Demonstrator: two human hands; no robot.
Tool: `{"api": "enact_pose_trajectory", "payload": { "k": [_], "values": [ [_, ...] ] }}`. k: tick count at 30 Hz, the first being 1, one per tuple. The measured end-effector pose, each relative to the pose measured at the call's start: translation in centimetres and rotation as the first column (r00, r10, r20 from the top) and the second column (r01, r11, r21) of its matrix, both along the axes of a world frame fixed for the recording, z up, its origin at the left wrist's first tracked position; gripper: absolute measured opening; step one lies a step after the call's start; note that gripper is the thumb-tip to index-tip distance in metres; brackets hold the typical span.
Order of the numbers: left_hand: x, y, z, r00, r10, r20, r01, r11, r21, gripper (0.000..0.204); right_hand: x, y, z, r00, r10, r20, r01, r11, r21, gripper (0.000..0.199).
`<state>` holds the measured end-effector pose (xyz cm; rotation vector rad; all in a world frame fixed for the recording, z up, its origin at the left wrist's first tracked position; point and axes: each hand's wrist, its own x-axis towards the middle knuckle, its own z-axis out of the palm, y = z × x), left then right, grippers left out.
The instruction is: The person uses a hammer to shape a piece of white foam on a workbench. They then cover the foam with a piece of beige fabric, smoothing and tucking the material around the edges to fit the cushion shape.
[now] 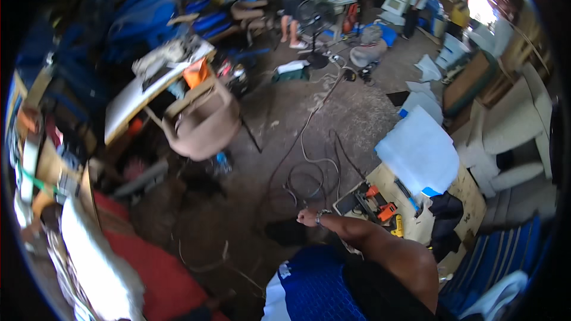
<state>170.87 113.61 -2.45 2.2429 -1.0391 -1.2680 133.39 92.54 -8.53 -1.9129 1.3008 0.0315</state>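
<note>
My right hand reaches out over the floor, with a band at its wrist. Its fingers are curled closed, and I cannot make out whether anything is in them. A coiled hose lies on the floor just beyond it. To the right of my forearm, an orange and black power tool, a yellow tool and a blue-handled hammer-like tool rest on a plywood board. At the lower edge, a dark blurred shape by the red cloth may be my left hand; its fingers are not distinguishable.
White foam sheeting covers the board's far end. A beige chair shell stands by a work table on the left. Upholstered seats are stacked at right. A floor fan and several people stand farther back. A hose crosses the floor.
</note>
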Motion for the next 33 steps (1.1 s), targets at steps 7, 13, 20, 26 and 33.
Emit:
{"api": "enact_pose_trajectory", "payload": {
  "k": [7,13,20,26,33],
  "values": [
    [-3.2,-22.1,0.6,0.787,-0.616,0.013,0.616,0.787,0.028,0.038,-3.3,-2.4,-8.6,0.982,-0.18,-0.057,0.165,0.966,-0.201,0.034],
    [-2.7,-34.6,0.6,0.434,-0.901,-0.032,0.901,0.434,0.004,0.04,-6.2,3.7,-14.8,0.89,-0.111,-0.442,0.252,0.928,0.274,0.038],
    [-3.8,-45.2,0.7,0.005,-0.993,-0.119,0.999,0.001,0.032,0.043,-0.9,7.1,-13.7,0.761,-0.476,-0.44,0.618,0.739,0.269,0.04],
    [-6.3,-53.5,-0.3,-0.134,-0.989,-0.066,0.989,-0.138,0.05,0.045,1.9,3.6,-16.1,0.605,-0.718,-0.343,0.796,0.532,0.29,0.04],
    [-12.4,-64.0,6.6,0.161,-0.952,0.26,0.963,0.209,0.168,0.049,-5.0,-7.9,-17.5,0.684,-0.642,-0.347,0.727,0.559,0.399,0.041]
  ]
}}
